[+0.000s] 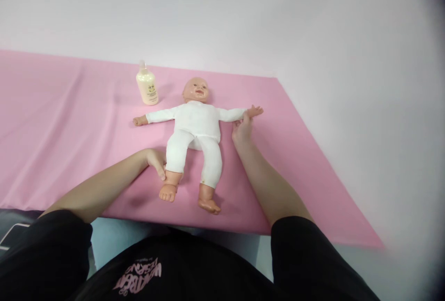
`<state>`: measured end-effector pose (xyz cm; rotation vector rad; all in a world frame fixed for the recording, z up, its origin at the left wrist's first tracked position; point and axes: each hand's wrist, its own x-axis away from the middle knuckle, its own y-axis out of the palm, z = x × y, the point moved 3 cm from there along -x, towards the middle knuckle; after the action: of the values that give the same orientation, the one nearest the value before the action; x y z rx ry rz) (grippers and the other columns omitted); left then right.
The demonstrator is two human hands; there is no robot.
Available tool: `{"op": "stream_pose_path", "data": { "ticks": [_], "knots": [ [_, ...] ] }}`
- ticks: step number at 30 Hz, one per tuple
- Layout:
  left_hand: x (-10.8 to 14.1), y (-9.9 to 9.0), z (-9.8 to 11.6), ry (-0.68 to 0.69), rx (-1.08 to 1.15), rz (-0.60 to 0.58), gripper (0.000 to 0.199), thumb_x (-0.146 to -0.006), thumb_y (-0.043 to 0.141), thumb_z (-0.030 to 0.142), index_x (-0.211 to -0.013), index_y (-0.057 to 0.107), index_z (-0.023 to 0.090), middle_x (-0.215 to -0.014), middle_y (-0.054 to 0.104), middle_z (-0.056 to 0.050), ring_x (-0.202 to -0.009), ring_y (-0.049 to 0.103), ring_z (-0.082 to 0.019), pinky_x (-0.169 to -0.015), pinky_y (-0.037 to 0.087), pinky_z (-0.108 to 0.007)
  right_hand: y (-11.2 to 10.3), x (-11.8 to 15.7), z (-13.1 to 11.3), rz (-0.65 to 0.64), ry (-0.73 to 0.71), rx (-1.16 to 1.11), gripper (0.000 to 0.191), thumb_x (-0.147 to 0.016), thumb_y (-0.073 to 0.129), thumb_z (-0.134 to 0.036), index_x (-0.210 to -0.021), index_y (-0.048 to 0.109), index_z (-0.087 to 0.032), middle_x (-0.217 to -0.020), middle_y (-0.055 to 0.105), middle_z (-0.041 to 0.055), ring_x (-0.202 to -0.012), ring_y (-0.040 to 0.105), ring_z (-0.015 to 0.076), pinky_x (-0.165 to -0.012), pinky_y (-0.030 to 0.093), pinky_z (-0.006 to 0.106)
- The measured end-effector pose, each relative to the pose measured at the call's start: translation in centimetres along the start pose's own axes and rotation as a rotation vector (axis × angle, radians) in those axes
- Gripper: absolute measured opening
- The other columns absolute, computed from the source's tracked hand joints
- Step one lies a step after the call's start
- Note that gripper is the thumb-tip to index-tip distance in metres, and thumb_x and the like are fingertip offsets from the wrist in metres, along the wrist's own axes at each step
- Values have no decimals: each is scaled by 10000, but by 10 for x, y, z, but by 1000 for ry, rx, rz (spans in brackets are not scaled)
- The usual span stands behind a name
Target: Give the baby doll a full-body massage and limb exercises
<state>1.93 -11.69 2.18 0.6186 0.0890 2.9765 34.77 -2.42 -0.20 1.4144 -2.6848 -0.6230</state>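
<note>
A baby doll (197, 120) with a white cloth body lies face up on the pink-covered table, its arms spread to both sides and its feet toward me. My left hand (157, 161) is at the doll's lower leg on the left, its thumb against the ankle and its other fingers hidden behind the leg. My right hand (243, 128) is closed around the doll's wrist on the right, with the doll's fingers sticking out beyond it.
A bottle of pale yellow lotion (148, 88) stands left of the doll's head. The pink cloth (52, 124) has folds at the left. A white wall (222, 18) is behind the table, whose slanting edge lies at the right.
</note>
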Motion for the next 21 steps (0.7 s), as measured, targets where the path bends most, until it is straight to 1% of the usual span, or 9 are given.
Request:
{"op": "stream_pose_path", "data": {
  "ticks": [4, 10, 12, 15, 18, 21],
  "knots": [
    [0, 1, 0, 11, 13, 6, 503, -447, 977, 300, -914, 814, 213, -894, 783, -5, -985, 754, -260, -857, 593, -243, 2, 3, -3, 9, 31, -42, 659, -937, 421, -348, -1583, 291, -356, -1509, 473, 58, -1285, 593, 134, -1043, 578, 380],
    [-1, 2, -2, 42, 23, -50, 472, -500, 955, 329, -939, 816, 227, -909, 781, -24, -1013, 751, -276, -860, 599, -270, 5, 5, -4, -7, 41, -106, 724, -920, 470, -336, -1598, 217, -333, -1530, 466, 62, -1285, 610, 129, -1104, 546, 406],
    [-1, 1, -1, 47, 19, -30, 471, -493, 956, 329, -928, 815, 217, -894, 778, -30, -1000, 748, -280, -844, 600, -277, 5, 5, -4, -15, 34, -115, 717, -918, 489, -347, -1589, 239, -319, -1520, 483, 66, -1266, 624, 134, -1119, 538, 419],
    [-1, 1, 1, 45, 5, 14, 494, -463, 960, 335, -916, 813, 202, -852, 770, -19, -968, 747, -272, -813, 599, -270, 6, 4, -3, -15, 37, -106, 700, -917, 497, -342, -1577, 265, -309, -1489, 515, 75, -1233, 647, 148, -1103, 549, 416],
    [-1, 3, 3, 35, 22, -2, 493, -466, 955, 339, -919, 816, 204, -842, 763, -18, -977, 746, -274, -816, 599, -268, 6, 4, -4, -22, 38, -92, 706, -912, 497, -330, -1577, 264, -300, -1466, 528, 81, -1224, 655, 157, -1086, 559, 416],
    [-1, 4, 4, 31, 44, -26, 492, -477, 952, 342, -932, 820, 211, -868, 766, -29, -1008, 744, -287, -835, 603, -280, 6, 5, -5, -45, 26, -90, 705, -917, 499, -335, -1581, 260, -313, -1493, 502, 80, -1238, 647, 156, -1101, 544, 425]
  ]
}}
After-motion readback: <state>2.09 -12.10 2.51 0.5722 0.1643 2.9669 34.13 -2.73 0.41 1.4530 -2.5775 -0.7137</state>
